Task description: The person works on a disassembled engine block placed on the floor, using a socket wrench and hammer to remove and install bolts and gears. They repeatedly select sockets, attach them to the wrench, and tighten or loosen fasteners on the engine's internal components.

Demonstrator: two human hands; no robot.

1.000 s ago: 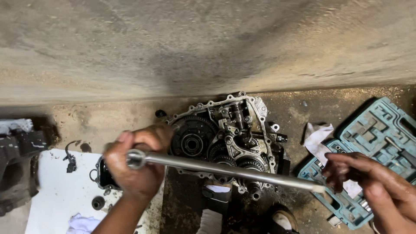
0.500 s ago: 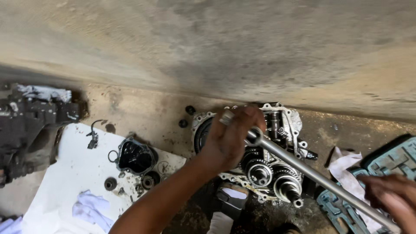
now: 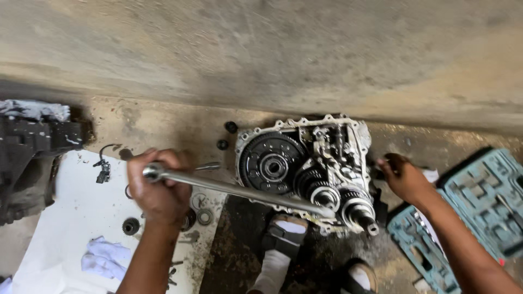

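An open gearbox casing (image 3: pixel 283 128) lies on the dirty floor, showing a large ring gear and several shaft gears. My left hand (image 3: pixel 160 190) is closed around the head end of a long steel breaker bar (image 3: pixel 245 191). The bar runs right and slightly down, and its far end lies over the gears near the casing's lower side. My right hand (image 3: pixel 402 175) is at the casing's right edge with its fingers curled onto it, apart from the bar.
A teal socket-set case (image 3: pixel 479 198) lies open at the right. A white sheet (image 3: pixel 60 218) at the left carries a small gear (image 3: pixel 131 226), washers, a clip and a white rag (image 3: pixel 106 256). A black housing (image 3: pixel 32 155) sits far left. Two feet (image 3: pixel 283 234) rest below the gearbox.
My left hand has swung the bar's head end leftwards, off the gearbox to above the white sheet. My right hand let go of the bar's far end and moved onto the casing's right edge.
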